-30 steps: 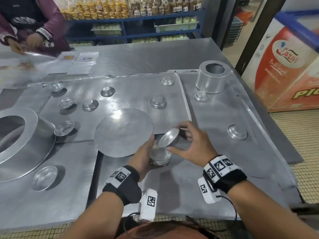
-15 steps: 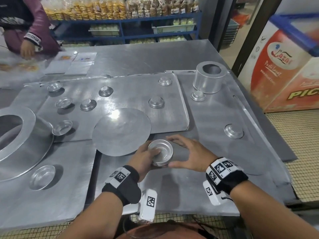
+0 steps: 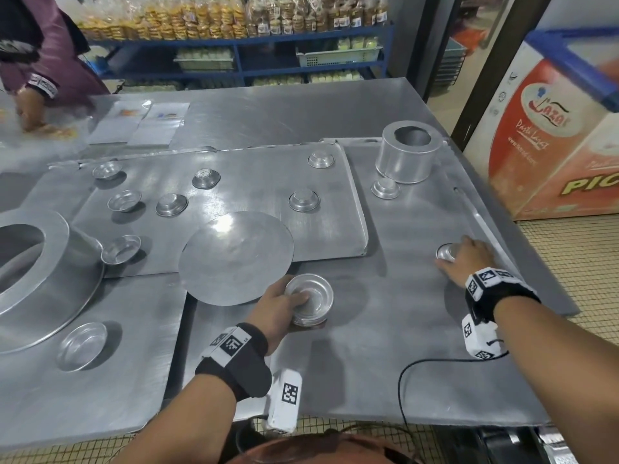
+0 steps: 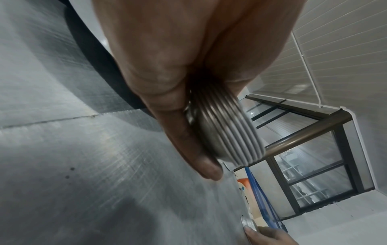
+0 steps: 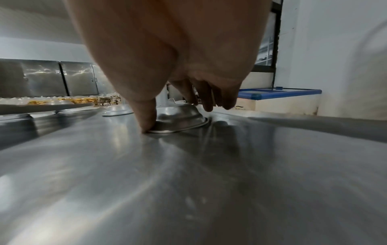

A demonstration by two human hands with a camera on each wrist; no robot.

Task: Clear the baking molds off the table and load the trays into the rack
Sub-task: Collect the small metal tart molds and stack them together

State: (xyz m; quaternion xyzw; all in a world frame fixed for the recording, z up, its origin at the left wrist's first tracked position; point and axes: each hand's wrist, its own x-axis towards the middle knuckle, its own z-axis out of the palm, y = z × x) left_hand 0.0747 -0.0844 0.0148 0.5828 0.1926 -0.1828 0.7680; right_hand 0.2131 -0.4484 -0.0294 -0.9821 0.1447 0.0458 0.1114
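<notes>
My left hand [image 3: 281, 308] grips a stack of several small round metal molds [image 3: 310, 301] at the near middle of the table; the left wrist view shows the ribbed stack of molds [image 4: 228, 132] between thumb and fingers. My right hand [image 3: 464, 259] is far out to the right, over an upside-down mold [image 3: 445, 252] on the right tray [image 3: 402, 329]. In the right wrist view the thumb touches the rim of that mold [image 5: 178, 121] and the fingers curl over its far side. Other small molds [image 3: 303, 199] lie scattered on the trays.
A round flat metal disc [image 3: 236, 257] lies left of the stack. A tall ring mold [image 3: 407, 155] stands at the back right, a large ring pan [image 3: 37, 276] at the left. Another person's hand [image 3: 28, 108] works at the far left. The table's edge runs close on the right.
My right hand set a mold on top of the stack, let go and reached right to the upside-down mold on the right tray. My left hand kept hold of the stack.
</notes>
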